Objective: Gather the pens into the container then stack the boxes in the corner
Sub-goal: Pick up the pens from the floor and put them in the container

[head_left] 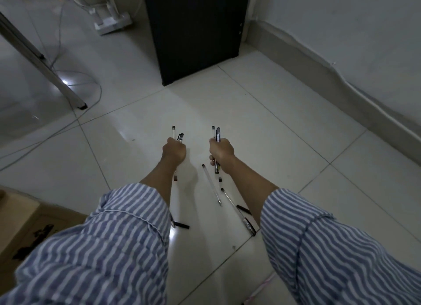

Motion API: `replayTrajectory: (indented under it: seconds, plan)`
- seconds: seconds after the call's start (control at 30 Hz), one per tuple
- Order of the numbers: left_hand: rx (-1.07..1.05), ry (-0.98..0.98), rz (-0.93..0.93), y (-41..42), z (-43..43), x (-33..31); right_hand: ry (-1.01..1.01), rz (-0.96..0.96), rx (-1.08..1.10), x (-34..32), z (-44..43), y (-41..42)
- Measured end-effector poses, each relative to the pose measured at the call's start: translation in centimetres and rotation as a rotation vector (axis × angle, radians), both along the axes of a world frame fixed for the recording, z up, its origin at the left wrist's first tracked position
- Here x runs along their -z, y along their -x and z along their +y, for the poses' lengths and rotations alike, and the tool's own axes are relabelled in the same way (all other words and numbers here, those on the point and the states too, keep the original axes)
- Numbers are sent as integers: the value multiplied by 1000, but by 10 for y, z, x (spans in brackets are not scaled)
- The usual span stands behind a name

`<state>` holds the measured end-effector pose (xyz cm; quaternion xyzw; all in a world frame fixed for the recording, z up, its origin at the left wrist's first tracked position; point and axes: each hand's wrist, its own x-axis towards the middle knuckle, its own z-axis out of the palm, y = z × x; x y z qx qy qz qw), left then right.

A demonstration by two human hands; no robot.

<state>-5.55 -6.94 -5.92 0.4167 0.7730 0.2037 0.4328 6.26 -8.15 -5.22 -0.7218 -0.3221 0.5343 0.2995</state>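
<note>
The left hand (174, 151) grips a few pens (180, 137); the right hand (222, 149), held apart from it, grips another bunch (218, 133), perhaps two. Loose pens (211, 185) lie on the floor (273, 122) beside the right wrist.

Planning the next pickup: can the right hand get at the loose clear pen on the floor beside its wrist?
Probably yes: the clear pen lies uncovered right beside the right hand, though its grip holds other pens.
</note>
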Motion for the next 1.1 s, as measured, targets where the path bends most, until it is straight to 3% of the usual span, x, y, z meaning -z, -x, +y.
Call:
replayTrajectory:
  seconds: [0.1,0.27,0.37,0.6,0.77,1.1]
  plan:
    - [-57,71,-250,-9,-4,-17,21,-10,-35,-17,-1,-9]
    - [113,228,-306,-21,-10,-52,38,-94,-130,-42,-4,-23]
    - [194,217,-275,-33,-9,-78,15,-120,-159,-62,-3,-34]
    - [116,176,-387,-54,-7,-108,16,-110,-225,-100,9,-52]
    - [80,150,-354,-62,8,-192,54,-104,-210,-176,17,-66]
    - [74,191,-417,-86,12,-422,108,-125,-239,-400,32,-74]
